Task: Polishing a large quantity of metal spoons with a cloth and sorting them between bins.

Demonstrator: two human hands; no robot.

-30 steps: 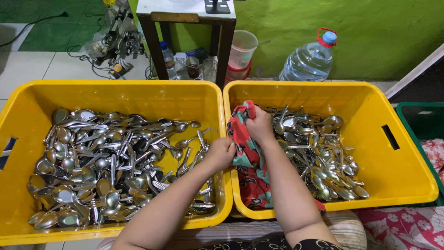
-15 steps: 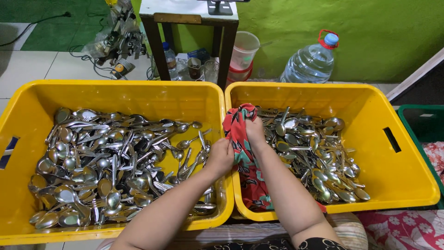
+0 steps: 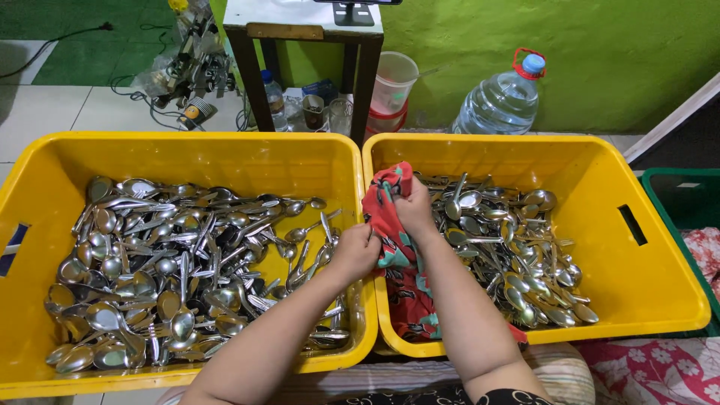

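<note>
Red floral-patterned cloth (image 3: 397, 262) with green and dark motifs hangs over the near-left corner of the right yellow plastic crate (image 3: 645, 285), its long axis running from the person's body up and away toward the far wall. Both hands are clamped on it. The right hand (image 3: 415, 206) grips the upper, farther end in a closed fist, lifting that end above the crate's rim. The left hand (image 3: 355, 253) pinches the cloth's left edge lower down, closer to the body, fingers curled shut on the fabric right where the two crates meet. So the cloth lies between the hands, stretched on a slight diagonal, the right hand farther out and the left hand nearer in. Whether a utensil is wrapped inside the fabric cannot be told.

Just right of the right hand lies a heap of shiny metal spoons (image 3: 517, 255) inside the right crate. Left of the left hand, the left yellow plastic crate (image 3: 45, 180) holds a larger pile of steel spoons and forks (image 3: 180, 262). Beyond both hands stand a clear large water bottle with a blue cap (image 3: 504, 97) and a dark-legged small table (image 3: 304, 30) against the green wall.
</note>
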